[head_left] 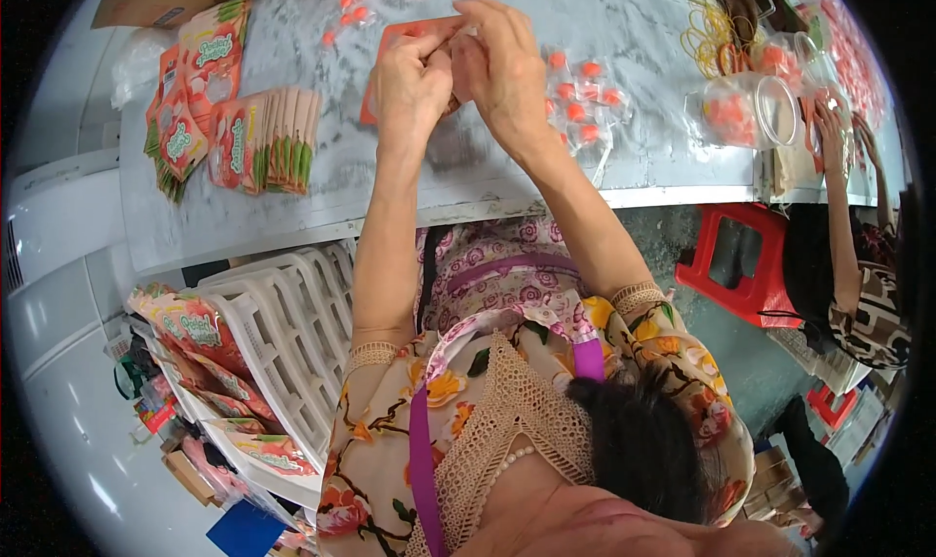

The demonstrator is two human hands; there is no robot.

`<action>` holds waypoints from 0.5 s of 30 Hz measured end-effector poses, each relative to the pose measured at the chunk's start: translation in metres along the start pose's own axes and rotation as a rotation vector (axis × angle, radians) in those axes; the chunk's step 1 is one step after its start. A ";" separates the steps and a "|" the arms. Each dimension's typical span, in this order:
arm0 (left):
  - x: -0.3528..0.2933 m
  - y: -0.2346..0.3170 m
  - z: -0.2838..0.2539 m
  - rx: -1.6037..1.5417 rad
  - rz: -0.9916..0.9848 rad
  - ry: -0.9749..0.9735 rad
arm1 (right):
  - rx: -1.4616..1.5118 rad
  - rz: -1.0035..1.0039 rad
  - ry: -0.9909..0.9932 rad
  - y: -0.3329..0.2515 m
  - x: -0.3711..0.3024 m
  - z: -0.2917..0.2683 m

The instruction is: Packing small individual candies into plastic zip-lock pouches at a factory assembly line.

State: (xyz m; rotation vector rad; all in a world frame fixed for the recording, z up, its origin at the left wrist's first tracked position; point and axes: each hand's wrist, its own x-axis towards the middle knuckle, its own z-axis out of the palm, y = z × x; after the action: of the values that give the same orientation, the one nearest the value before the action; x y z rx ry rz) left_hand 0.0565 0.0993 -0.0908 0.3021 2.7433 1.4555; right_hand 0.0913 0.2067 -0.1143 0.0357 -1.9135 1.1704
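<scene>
Above the far half of the table, my left hand (411,89) and my right hand (509,74) meet with bent fingers. The left fingers are pinched together, and the right fingers curl in beside them. Between them shows a small pale, see-through piece (466,67), partly hidden by the fingers. A flat red-orange sheet or pouch (383,52) lies beneath and behind the left hand; the hands cover much of it. Just right of my right hand lie several small clear sachets with red-orange contents (576,111).
Printed red pouches stand in a row (283,138) and lie stacked (210,55) at left. A clear jar (741,110) holds red-orange pieces at right, near yellow rubber bands (710,35) and another person's arm (840,206). White plastic baskets (283,333) and a red stool (741,264) stand below.
</scene>
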 end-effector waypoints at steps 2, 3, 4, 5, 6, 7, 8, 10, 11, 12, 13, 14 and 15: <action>-0.002 -0.003 0.004 0.043 0.152 0.044 | -0.077 -0.072 -0.046 0.004 0.000 0.001; -0.004 0.000 0.005 0.059 0.114 0.030 | -0.085 -0.064 -0.044 0.005 -0.001 0.001; -0.005 0.004 0.006 0.075 0.076 0.016 | -0.028 -0.047 -0.080 0.006 -0.002 0.002; -0.005 0.005 0.006 0.074 0.074 0.009 | 0.031 -0.030 -0.117 0.004 -0.003 0.001; -0.006 0.005 0.004 0.058 0.064 0.025 | 0.027 -0.024 -0.117 0.002 -0.003 0.000; -0.006 0.006 0.004 0.043 0.053 0.041 | 0.028 0.012 -0.162 -0.001 -0.002 -0.002; -0.008 0.010 0.006 0.044 0.118 0.083 | 0.028 0.048 -0.204 -0.004 -0.001 -0.005; -0.009 0.022 0.005 0.033 0.052 0.010 | 0.016 0.103 -0.158 0.004 0.004 0.001; -0.010 0.024 0.002 0.027 -0.018 -0.047 | 0.018 0.150 -0.118 0.004 0.007 0.003; -0.010 0.023 0.000 0.031 -0.018 -0.049 | 0.020 0.153 -0.116 0.002 0.007 0.002; -0.009 0.022 0.000 0.049 0.066 -0.013 | -0.009 0.069 -0.124 0.001 0.008 0.000; -0.008 0.021 -0.001 0.065 0.147 0.022 | -0.040 -0.014 -0.134 -0.002 0.010 -0.003; -0.007 0.021 -0.001 0.067 0.146 0.019 | -0.040 -0.010 -0.133 -0.006 0.012 -0.007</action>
State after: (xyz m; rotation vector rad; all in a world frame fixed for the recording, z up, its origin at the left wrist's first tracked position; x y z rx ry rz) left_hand 0.0662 0.1085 -0.0735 0.5039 2.8436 1.4050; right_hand 0.0912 0.2130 -0.1009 0.1036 -2.0500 1.1470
